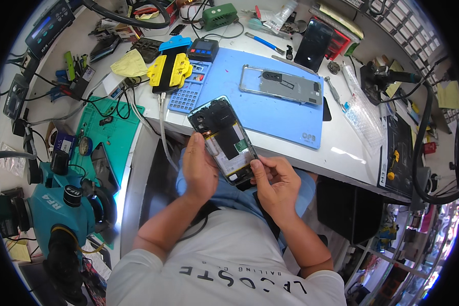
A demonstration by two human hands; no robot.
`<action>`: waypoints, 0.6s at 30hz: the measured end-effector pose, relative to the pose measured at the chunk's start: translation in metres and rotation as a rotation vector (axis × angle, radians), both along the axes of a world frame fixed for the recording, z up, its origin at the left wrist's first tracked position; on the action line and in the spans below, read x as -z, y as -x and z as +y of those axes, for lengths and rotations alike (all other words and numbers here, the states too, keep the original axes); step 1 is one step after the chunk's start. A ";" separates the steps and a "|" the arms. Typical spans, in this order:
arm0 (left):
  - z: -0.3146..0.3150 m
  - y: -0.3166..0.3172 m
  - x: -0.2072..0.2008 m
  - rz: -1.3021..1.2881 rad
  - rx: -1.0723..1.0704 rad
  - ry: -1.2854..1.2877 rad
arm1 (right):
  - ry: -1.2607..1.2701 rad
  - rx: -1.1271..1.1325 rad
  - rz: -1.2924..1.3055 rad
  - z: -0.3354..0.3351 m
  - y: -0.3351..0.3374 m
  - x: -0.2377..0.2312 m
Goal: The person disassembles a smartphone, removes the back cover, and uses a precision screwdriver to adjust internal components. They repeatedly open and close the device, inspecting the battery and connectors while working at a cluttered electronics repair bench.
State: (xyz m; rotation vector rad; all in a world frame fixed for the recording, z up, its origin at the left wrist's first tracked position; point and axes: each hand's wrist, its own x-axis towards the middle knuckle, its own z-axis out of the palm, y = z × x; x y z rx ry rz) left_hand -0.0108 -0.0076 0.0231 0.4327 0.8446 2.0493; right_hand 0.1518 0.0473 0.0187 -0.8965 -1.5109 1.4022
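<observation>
Right hand (277,186) pinches lower corner of opened phone (229,145) over lap (305,190), short of table (341,149); left hand (199,166) along long edge, closure unclear. Likely best: light pressure near bared internals. Beyond: clear case (286,89) on blue mat (273,120).

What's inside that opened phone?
Inside the opened phone, a pale battery with a black patch and a small green piece show. Anything under the black upper cover is hidden.
</observation>
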 end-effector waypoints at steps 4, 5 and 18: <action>0.000 -0.002 -0.001 0.047 -0.052 0.059 | -0.040 -0.014 -0.011 0.003 0.000 0.009; 0.000 -0.001 0.000 0.064 -0.060 0.074 | -0.031 -0.028 -0.021 0.003 -0.001 0.009; 0.004 0.002 0.006 0.185 -0.119 0.193 | 0.366 -0.237 0.070 0.001 -0.008 0.013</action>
